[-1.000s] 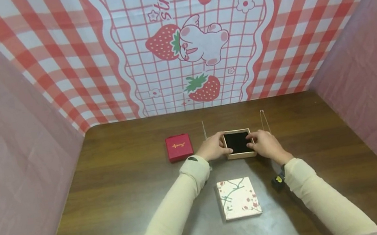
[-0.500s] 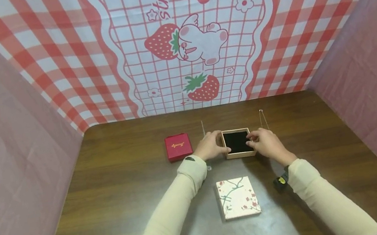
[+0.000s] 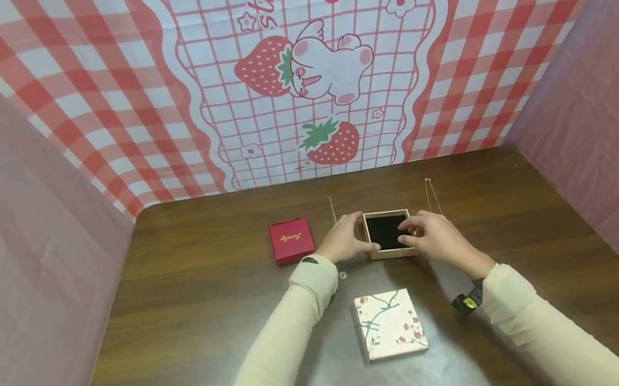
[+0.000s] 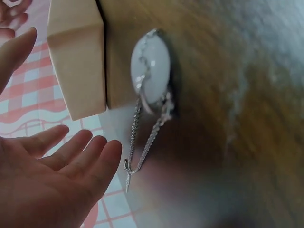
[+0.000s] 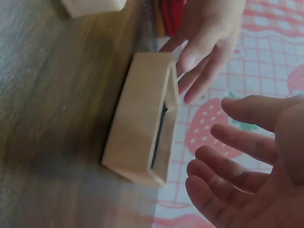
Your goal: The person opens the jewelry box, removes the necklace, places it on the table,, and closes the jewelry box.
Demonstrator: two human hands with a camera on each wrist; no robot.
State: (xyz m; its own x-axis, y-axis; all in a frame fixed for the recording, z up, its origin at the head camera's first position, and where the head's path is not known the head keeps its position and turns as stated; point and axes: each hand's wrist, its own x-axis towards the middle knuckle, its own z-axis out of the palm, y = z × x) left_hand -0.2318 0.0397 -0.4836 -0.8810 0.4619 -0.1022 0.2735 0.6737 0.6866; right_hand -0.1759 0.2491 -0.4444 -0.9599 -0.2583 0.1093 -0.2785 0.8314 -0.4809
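Observation:
An open tan box [image 3: 392, 254] with a black insert [image 3: 384, 233] stands on the table. My left hand [image 3: 343, 239] is at its left side, fingers extended and thumb by the front left corner; whether it touches is unclear. My right hand [image 3: 435, 237] hovers over the right rim, its thumb and fingers apart above the insert. In the right wrist view the fingers [image 5: 228, 175] are loosely bent with nothing between them. Beside the left hand lies a silver chain [image 4: 135, 133] with a white oval pendant [image 4: 152, 66], partly hidden in the head view.
A red box [image 3: 293, 241] with gold lettering lies left of my left hand. Nearer to me is a white box-shaped piece [image 3: 391, 325] with a floral branch print. Behind my right hand lies another thin chain [image 3: 432, 196]. A strawberry-print cloth [image 3: 301, 140] hangs at the back.
My right hand has shifted slightly left, its fingertips now further in over the black insert, while its wrist has swung a little to the right. The left hand stays at the box's side.

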